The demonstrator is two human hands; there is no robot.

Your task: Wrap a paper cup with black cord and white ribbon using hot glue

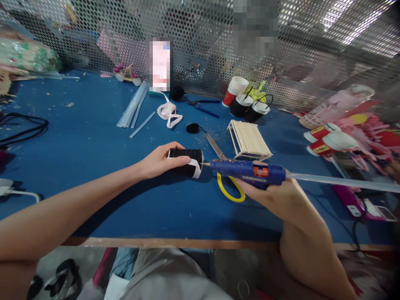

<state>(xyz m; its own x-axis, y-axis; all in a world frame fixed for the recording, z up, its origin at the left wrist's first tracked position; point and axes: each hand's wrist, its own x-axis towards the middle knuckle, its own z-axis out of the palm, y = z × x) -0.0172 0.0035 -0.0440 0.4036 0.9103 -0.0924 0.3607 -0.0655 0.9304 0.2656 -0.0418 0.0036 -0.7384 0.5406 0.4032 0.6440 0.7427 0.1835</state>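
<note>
My left hand [159, 160] is wrapped round a black paper cup [189, 162] lying on its side on the blue table [109, 175], white rim to the right. My right hand [268, 196] grips a blue glue gun [250, 170] held level, its nozzle touching the cup's rim. A clear glue stick [340, 181] juts from the gun's back toward the right. Yellow-handled scissors [223, 175] lie under the gun.
A small popsicle-stick frame [248, 139] stands behind the gun. Red and black cups [242, 100], clear glue sticks [134, 109], pink ribbon [168, 113] and a black pompom [192, 128] lie farther back. Perforated metal screen [203, 46] at the far edge; black cable [21, 127] at left.
</note>
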